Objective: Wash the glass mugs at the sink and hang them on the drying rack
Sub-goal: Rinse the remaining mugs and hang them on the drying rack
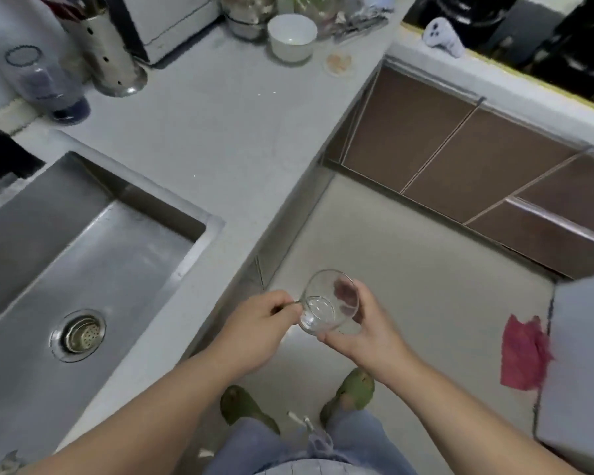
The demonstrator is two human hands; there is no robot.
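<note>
I hold a clear glass mug (pixel 324 305) in front of me over the floor, to the right of the counter's edge. My left hand (pixel 258 329) pinches its thin handle on the left side. My right hand (pixel 364 323) cups the mug's body from the right, fingers curled round the wall and the base. The mug is tilted with its mouth turned up towards me, and it looks empty. The steel sink (pixel 83 269) with its round drain strainer (pixel 79 334) lies to the left. No drying rack is in view.
On the grey counter (pixel 220 132) at the back stand a perforated steel utensil holder (pixel 108 56), a white bowl (pixel 291 37), steel pots (pixel 247 12) and an upturned bottle (pixel 45 87). Brown cabinets (pixel 460 159) run along the right. A pink cloth (pixel 523 354) hangs at the right.
</note>
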